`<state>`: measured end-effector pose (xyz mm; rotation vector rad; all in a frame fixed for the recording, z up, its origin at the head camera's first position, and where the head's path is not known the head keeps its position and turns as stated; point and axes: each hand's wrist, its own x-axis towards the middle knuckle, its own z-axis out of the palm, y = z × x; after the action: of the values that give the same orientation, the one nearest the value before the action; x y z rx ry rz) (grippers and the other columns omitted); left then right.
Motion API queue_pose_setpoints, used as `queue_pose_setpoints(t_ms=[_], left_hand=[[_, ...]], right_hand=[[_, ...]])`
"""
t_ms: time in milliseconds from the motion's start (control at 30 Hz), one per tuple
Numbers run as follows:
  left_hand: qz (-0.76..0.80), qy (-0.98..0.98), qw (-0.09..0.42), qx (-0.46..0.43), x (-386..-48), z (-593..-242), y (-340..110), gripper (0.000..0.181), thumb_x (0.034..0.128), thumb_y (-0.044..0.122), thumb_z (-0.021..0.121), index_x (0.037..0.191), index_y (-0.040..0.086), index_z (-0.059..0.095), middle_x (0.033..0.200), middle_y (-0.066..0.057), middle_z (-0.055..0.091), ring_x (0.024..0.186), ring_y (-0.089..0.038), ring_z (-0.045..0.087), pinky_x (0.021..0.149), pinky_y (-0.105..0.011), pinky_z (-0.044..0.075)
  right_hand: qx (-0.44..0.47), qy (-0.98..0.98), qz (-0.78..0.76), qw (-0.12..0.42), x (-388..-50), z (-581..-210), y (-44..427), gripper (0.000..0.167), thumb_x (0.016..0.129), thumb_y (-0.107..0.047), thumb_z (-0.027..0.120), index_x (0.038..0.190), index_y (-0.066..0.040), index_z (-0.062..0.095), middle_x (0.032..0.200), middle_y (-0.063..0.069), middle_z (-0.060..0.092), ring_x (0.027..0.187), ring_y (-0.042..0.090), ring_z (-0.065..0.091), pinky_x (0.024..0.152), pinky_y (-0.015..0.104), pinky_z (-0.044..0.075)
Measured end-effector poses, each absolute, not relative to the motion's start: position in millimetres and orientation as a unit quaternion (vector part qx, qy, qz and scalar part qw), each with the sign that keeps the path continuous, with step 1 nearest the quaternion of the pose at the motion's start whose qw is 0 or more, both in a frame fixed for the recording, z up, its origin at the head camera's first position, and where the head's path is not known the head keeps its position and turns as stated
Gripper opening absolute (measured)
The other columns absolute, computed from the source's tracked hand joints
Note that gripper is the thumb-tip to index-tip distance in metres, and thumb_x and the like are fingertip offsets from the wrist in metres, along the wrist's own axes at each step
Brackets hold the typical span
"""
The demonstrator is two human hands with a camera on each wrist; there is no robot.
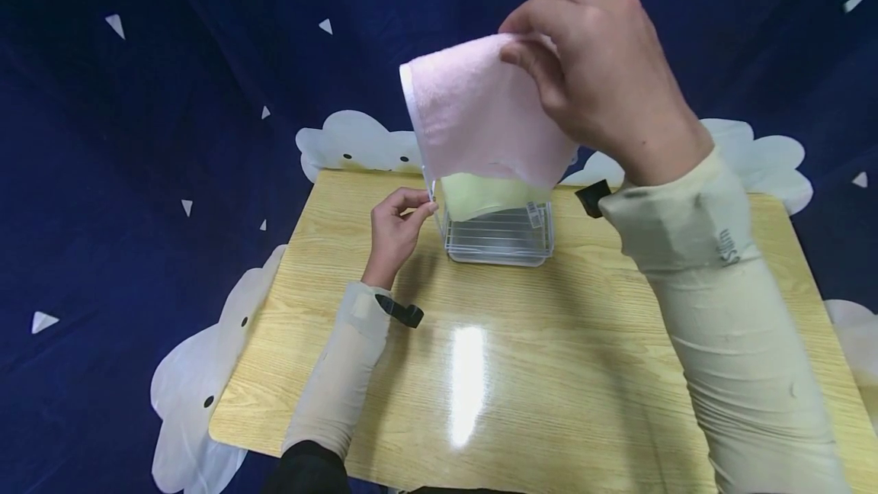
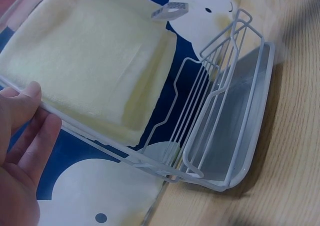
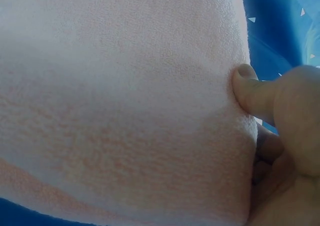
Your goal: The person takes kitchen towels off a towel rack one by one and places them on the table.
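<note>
So your hands are apart here, each pinching something different: the left hand (image 1: 396, 227) has a side wire of the white rack (image 1: 501, 253) between thumb and fingers, and the right hand (image 1: 607, 63) grips the pink towel (image 1: 483, 113) by its edge, thumb on one face and fingers behind. The towel's up at the top of the rack, but I can't tell if it's over a bar or just hanging from your fingers. My guess is you're pinching the wire to keep the rack from tipping, and holding the towel up by its edge so it stays flat. The yellow towel (image 1: 487, 197) sits in the rack below the pink one, label (image 1: 534, 214) poking out, probably to keep the two layered. Biggest nuisance is the pink cloth itself, which covers the rack's top from your head cam. The rack's grey tray (image 2: 262, 94) stands on the table (image 1: 549, 402), and the cloud cutouts (image 1: 357, 136) and blue backdrop (image 1: 171, 36) are behind the rack.
</note>
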<state>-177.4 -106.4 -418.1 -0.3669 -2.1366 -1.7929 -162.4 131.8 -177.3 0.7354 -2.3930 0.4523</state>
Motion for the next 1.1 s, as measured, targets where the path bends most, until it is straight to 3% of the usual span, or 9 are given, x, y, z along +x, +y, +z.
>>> queue_pose_setpoints(t_ms=[800, 967, 1100], left_hand=[[-0.628, -0.75, 0.166, -0.129, -178, -417, -105, 0.009, 0.0868, -0.008, 0.074, 0.095, -0.01, 0.07, 0.095, -0.02, 0.071, 0.086, -0.03, 0.068, 0.073, -0.025, 0.059], [-0.626, -0.751, 0.166, -0.13, -178, -418, -105, 0.009, 0.0869, -0.008, 0.074, 0.095, -0.009, 0.071, 0.095, -0.019, 0.071, 0.086, -0.025, 0.068, 0.073, -0.025, 0.059], [-0.627, -0.749, 0.168, -0.131, -178, -419, -105, 0.009, 0.087, -0.008, 0.074, 0.095, -0.008, 0.071, 0.094, -0.018, 0.071, 0.085, -0.023, 0.068, 0.072, -0.025, 0.059]], right_hand=[[0.308, -0.873, 0.155, 0.345, -164, -164, 134, 0.035, 0.105, -0.026, 0.054, 0.112, 0.003, 0.072, 0.108, 0.02, 0.066, 0.102, 0.035, 0.057, 0.089, 0.046, 0.052], [0.33, -0.857, 0.137, 0.37, -166, -162, 138, 0.038, 0.107, -0.026, 0.047, 0.114, 0.003, 0.071, 0.11, 0.022, 0.066, 0.102, 0.037, 0.056, 0.093, 0.045, 0.052], [0.361, -0.837, 0.129, 0.392, -167, -159, 141, 0.033, 0.107, -0.02, 0.049, 0.112, 0.005, 0.07, 0.107, 0.025, 0.066, 0.098, 0.04, 0.055, 0.087, 0.049, 0.052]])
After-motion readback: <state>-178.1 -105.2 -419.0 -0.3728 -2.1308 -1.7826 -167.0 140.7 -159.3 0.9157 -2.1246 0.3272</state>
